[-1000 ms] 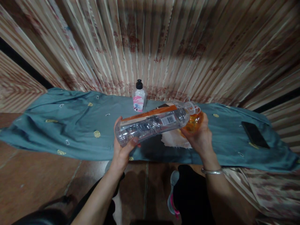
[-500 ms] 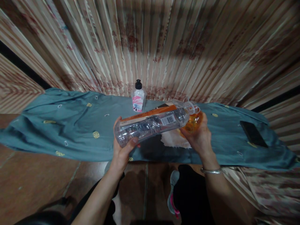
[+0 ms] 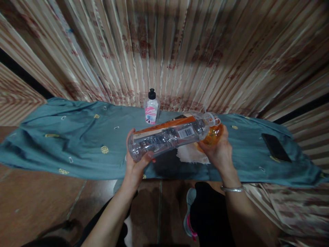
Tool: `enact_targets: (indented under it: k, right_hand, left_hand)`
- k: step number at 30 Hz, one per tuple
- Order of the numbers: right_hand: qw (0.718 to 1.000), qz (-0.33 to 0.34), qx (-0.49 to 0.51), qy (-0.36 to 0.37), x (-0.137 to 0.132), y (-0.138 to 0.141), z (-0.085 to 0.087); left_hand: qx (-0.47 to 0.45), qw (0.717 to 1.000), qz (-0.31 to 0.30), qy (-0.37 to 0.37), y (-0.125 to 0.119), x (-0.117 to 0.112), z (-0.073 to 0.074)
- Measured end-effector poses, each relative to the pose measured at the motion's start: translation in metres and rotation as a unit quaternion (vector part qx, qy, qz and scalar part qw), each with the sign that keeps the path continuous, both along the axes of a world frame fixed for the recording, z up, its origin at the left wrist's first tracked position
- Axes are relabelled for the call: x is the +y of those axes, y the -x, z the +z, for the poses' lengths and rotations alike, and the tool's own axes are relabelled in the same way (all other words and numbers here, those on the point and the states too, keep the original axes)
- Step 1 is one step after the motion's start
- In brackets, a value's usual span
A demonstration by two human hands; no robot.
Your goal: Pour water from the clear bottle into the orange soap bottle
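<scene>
Very little had changed over the last second: the view drifted slightly, while both hands and what they held kept almost the same pose, so the handling had made no visible progress. The left hand (image 3: 137,166) was opened to the width of the large clear bottle (image 3: 168,137) and gripped it by the base, thumb on the near side. That bottle was held sideways above the middle of the cloth-covered bench (image 3: 84,137), its neck pointing toward the right end and somewhat toward the back edge. The right hand (image 3: 221,152) was curled around an orange container (image 3: 212,133) just by that neck; whether the two touched, or any liquid moved, could not be told. Beneath them, a pale scrap (image 3: 191,154) reached near the front edge. Standing apart, the small bottle (image 3: 151,111) with the black cap had stayed upright near the back edge, and the phone (image 3: 276,147) had stayed flat toward the right end.
</scene>
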State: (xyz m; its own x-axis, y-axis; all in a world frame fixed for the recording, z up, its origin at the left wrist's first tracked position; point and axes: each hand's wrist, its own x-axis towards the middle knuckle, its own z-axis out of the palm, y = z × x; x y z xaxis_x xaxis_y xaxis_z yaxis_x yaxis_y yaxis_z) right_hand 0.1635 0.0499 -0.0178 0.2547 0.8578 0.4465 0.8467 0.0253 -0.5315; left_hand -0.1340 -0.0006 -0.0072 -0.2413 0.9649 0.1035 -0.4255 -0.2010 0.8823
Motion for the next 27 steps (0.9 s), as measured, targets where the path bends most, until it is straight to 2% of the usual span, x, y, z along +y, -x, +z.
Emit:
enact_targets:
  k: [8, 12, 15, 19, 27]
  right_hand:
    - [1.000, -0.012, -0.018, -0.004, 0.002, -0.002, -0.003]
    - [1.000, -0.003, -0.006, -0.002, 0.001, 0.000, -0.001]
    - [1.000, -0.001, 0.000, 0.005, 0.000, 0.002, 0.001]
    - [1.000, 0.000, -0.007, 0.004, -0.001, 0.003, 0.003]
    - [1.000, 0.007, -0.004, 0.002, 0.000, 0.002, 0.000]
  left_hand:
    - [-0.012, 1.000, 0.007, 0.003, -0.002, -0.001, 0.001]
    - [0.006, 1.000, -0.024, -0.014, 0.005, 0.001, -0.004]
    - [0.006, 1.000, 0.000, -0.013, 0.010, 0.003, -0.010]
    - [0.024, 0.999, -0.029, -0.025, 0.016, 0.004, -0.014]
    - [0.024, 0.999, -0.029, -0.014, 0.018, 0.003, -0.012]
